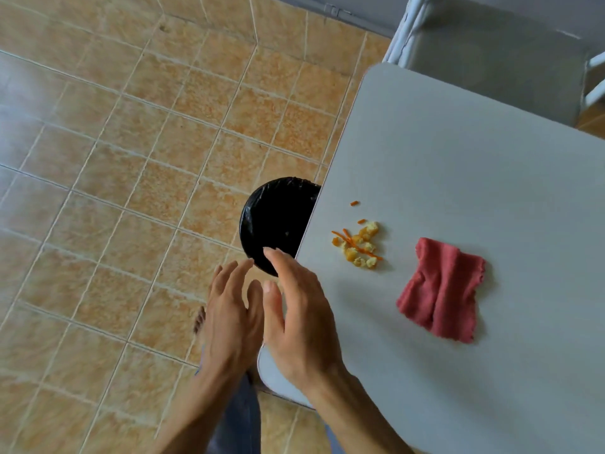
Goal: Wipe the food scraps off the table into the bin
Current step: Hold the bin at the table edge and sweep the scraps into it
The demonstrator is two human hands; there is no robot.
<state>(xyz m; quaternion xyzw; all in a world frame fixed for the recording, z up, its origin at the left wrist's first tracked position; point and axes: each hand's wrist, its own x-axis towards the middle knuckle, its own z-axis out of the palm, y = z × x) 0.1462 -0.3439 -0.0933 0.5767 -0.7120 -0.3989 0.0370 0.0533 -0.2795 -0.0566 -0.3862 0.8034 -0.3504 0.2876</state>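
A small heap of yellow and orange food scraps [360, 244] lies on the grey table [474, 178] close to its left edge. To the right of the scraps rests a crumpled red cloth [442, 290]. On the floor, a black-lined bin [278, 221] stands partly tucked under the table's left edge, level with the scraps. My left hand [229, 316] hovers over the floor just in front of the bin, fingers spread, holding nothing. My right hand [301, 319] floats over the table's near-left corner, open and empty, apart from the cloth and the scraps.
Orange tiled floor [131, 158] spreads to the left. A grey chair [491, 54] with a white frame stands at the table's far end. My foot [199, 322] and a trouser leg show below my hands.
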